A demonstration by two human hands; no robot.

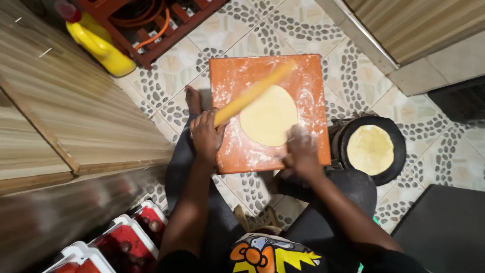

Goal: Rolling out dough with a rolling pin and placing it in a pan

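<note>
The left hand (206,135) gripped one end of a yellow rolling pin (254,93), raised aslant over the floured orange board (308,71). The right hand (301,151), blurred, rested at the board's near edge beside the dough round (269,116); its grasp could not be told. A flatbread (370,149) lay in the black pan (399,146) right of the board.

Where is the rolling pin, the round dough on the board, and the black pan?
Rolling pin (252,93), head view, middle of the yellow stick.
Round dough (269,115), head view, centre of the pale disc.
Black pan (399,151), head view, its dark right rim.

A yellow plastic jug (98,44) with a red cap stands upper left, near the wooden rack (151,30).
</note>
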